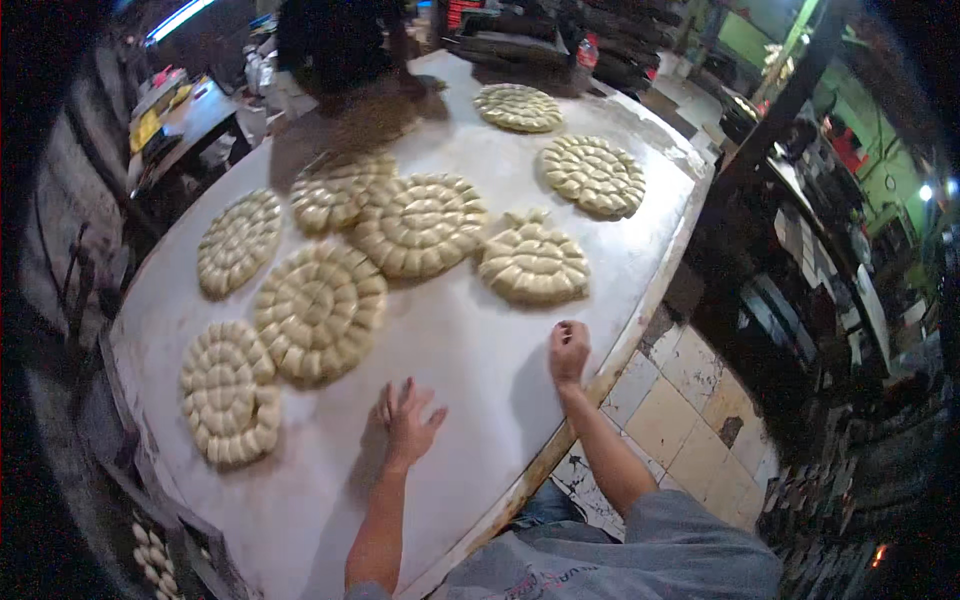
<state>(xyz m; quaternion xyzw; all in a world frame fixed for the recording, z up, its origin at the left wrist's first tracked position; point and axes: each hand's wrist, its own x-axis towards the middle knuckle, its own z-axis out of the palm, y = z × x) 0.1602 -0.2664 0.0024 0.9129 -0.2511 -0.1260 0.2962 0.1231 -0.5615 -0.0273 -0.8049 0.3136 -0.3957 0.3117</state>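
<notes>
Several flat rounds of pale dough, scored into rings of small segments, lie on a white worktop (430,470). My left hand (405,420) is low over the bare middle, fingers spread, to the right of the lower-left round (228,392) and below the large middle-left round (320,312). My right hand (568,350) is closed near the right edge, just below a smaller round (532,260); whatever its fingers may hold is hidden. Other rounds lie at the left (238,243), centre (420,225), back (518,106) and back right (592,175).
A red-capped bottle (586,55) and dark stacked items stand beyond the worktop. A side table (200,110) with clutter is at the back left. Dark racks and a post (775,95) stand to the right, beside tiled floor (700,430). A large dark shape shadows the back edge.
</notes>
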